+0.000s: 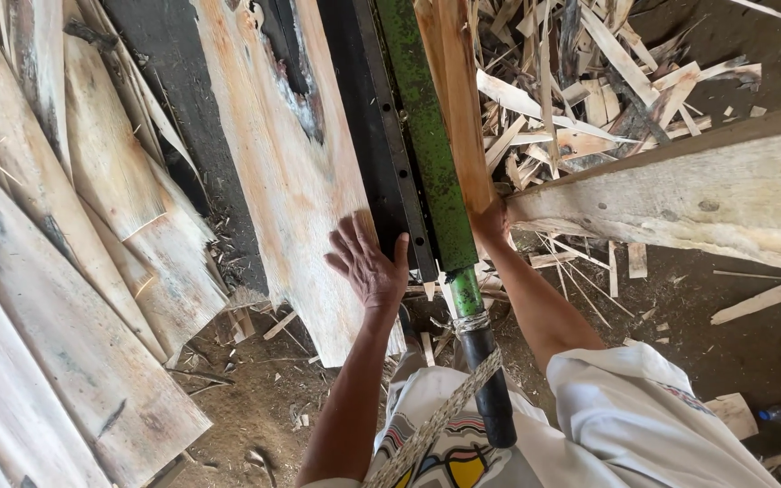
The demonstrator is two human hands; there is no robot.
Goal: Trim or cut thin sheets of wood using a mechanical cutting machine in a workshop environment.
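Wood veneer lies everywhere: pale, broad sheets [74, 298] overlap on the left, and one long veneer sheet [296, 172] runs up the middle beside a black metal rail [381, 136]. A thick pale plank [707, 194] crosses the right side, with a heap of splintered offcuts [580, 81] behind it on the dirt floor [752, 352]. A green lever bar [427, 136] with a black handle [490, 389] runs from the person's lap upward. The left hand [371, 267] rests flat on the veneer sheet's lower edge, fingers spread. The right hand [490, 221] is closed around the lower end of a narrow veneer strip [458, 99], right of the bar.
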